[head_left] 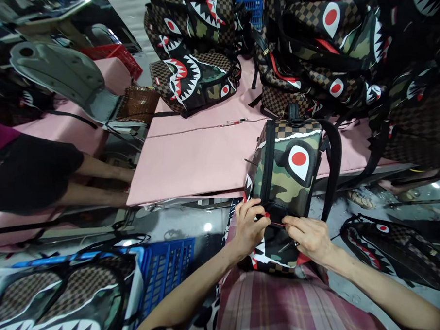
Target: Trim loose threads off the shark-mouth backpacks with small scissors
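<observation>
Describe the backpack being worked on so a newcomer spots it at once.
Find the pink table in the middle. At its near right edge, one backpack reaches from the tabletop down toward the plaid cloth, a red-and-white eye facing up. Unlike the other bags, it has the left hand and right hand on it.

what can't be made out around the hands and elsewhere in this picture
In the head view:
Red strand: too thin to tell thread from trim; fingers of the left hand and right hand hide its ends.
Camouflage shark backpack: far side hidden by its own body.
Co-worker: head cut off by the left edge.
Checkered backpacks, lower left: cut off by the bottom edge.
</observation>
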Motion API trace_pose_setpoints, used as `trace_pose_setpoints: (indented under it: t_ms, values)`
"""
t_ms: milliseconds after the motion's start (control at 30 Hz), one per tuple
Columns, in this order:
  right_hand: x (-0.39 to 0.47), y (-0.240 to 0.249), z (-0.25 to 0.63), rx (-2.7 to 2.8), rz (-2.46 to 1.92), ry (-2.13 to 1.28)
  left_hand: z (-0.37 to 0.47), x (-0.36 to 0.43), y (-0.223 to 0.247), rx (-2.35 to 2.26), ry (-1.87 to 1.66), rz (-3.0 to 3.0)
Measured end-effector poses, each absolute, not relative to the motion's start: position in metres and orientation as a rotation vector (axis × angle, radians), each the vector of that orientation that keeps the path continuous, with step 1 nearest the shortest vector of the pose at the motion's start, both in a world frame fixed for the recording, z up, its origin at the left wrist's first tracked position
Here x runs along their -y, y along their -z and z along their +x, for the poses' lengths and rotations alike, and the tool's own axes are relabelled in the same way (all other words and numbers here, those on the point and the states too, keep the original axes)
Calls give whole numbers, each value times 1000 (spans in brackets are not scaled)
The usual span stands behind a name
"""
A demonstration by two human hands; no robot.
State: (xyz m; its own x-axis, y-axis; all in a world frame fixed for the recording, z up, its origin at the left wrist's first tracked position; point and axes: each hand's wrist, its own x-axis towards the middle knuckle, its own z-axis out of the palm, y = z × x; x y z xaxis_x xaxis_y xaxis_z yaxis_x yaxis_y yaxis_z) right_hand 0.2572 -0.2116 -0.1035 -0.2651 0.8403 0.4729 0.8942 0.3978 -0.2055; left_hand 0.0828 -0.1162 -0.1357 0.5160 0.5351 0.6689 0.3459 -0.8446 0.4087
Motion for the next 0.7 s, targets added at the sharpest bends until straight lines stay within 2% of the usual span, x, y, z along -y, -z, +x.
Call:
trace_pose_setpoints:
  t_ms: [167, 433, 600, 700]
  values:
    - [209, 98, 266, 2300, -1347, -212, 71, 116, 123, -630, -1040, 2586]
    - [200, 80, 273, 2358, -1305, -561, 65, 116, 102, -583, -768, 2638]
    - [203, 78, 282, 2372, -1290, -654, 66, 123, 92, -534, -584, 2690]
    - [201, 72, 296, 2321, -1290, -589, 67, 125, 93, -519, -591, 2681]
